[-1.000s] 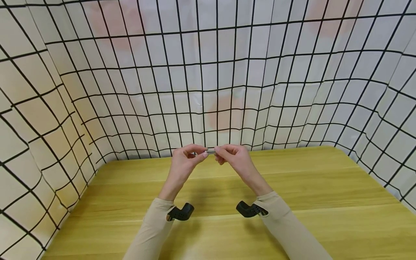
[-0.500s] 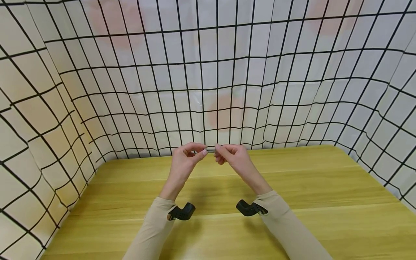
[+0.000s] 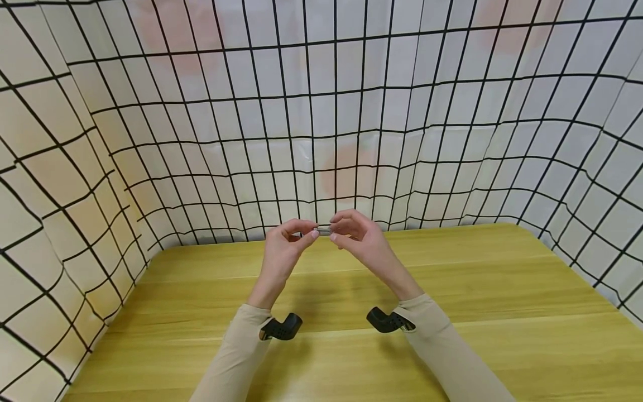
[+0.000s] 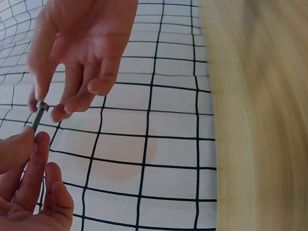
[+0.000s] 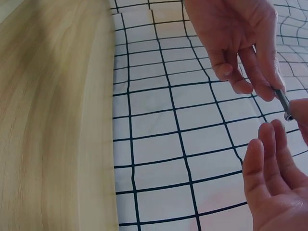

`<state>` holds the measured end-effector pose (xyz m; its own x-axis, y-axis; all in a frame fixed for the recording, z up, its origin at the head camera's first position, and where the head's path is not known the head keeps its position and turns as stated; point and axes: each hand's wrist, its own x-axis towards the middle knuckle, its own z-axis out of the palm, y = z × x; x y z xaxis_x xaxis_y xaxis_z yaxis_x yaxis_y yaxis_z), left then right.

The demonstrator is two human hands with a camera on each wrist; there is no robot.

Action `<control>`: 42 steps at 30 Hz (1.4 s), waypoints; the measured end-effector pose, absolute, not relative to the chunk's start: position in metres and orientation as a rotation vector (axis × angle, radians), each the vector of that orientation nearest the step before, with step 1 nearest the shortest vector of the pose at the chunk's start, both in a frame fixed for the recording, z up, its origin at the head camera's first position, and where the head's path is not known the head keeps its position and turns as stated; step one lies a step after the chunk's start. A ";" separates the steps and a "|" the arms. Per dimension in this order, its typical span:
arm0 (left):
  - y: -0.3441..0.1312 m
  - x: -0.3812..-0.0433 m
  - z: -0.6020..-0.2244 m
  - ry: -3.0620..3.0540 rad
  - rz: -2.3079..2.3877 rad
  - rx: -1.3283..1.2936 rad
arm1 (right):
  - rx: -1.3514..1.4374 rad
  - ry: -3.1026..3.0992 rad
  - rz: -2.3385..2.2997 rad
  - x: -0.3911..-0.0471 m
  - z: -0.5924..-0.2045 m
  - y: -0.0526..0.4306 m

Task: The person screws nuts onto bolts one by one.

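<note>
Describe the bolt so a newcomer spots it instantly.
In the head view, find the far edge of the wooden table. Seen there, the left hand pinches the bolt, its wider end toward the right hand. Unlike the black wrist mounts, it is slim, grey and metallic.

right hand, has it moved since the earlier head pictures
Yes, upward, at least at the fingers: in the head view the right hand now reaches higher above the far edge of the table, while its wrist has barely shifted.
</note>
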<state>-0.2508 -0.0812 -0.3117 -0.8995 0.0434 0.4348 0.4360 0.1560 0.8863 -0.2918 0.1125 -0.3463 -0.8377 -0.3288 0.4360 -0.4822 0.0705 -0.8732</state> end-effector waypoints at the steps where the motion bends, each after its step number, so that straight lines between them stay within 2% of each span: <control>1: -0.081 -0.251 -0.312 -2.127 -1.807 -0.459 | 0.865 -2.198 1.878 -0.291 -0.346 0.113; 8: -0.080 -0.251 -0.313 -2.123 -1.821 -0.450 | 0.902 -2.171 1.865 -0.291 -0.348 0.112; 42: -0.078 -0.249 -0.315 -2.172 -1.754 -0.519 | 0.698 -2.241 1.943 -0.295 -0.349 0.109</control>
<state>-0.2488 -0.0782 -0.3146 -0.8895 0.0898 0.4480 0.4569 0.1886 0.8693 -0.2947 0.1090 -0.3489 -0.8907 -0.2760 0.3613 -0.3968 0.0839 -0.9140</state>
